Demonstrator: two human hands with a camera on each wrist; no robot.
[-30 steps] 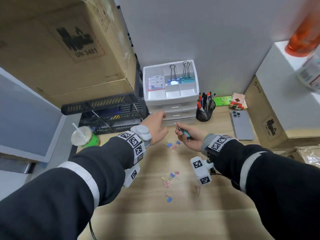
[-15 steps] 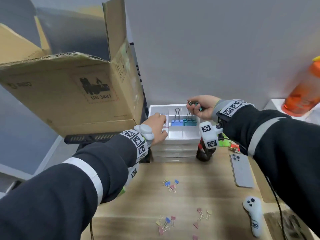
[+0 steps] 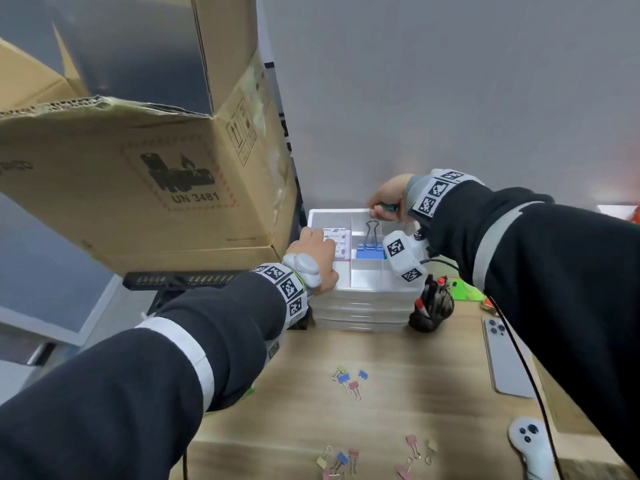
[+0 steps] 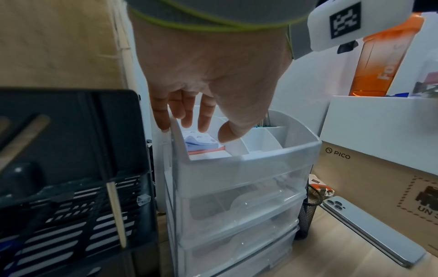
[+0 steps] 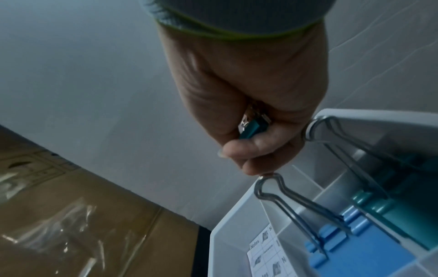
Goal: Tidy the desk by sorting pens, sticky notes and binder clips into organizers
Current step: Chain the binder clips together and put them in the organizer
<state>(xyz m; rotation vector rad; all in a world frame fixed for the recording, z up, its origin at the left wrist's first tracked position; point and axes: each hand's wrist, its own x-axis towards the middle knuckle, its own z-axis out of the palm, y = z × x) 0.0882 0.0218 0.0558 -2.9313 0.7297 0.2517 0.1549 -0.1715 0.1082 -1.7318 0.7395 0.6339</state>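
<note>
Teal binder clip (image 5: 249,129) above white organizer (image 3: 360,289)

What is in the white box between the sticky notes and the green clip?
The big blue binder clip stands between the sticky notes and the big green clip, handles up. The right wrist view shows it best.

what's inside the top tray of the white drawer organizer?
In the top tray: a sticky note pad at left under the left hand, a blue binder clip in the middle, a teal clip beside it. The right hand and wrist camera cover the right compartments.
</note>
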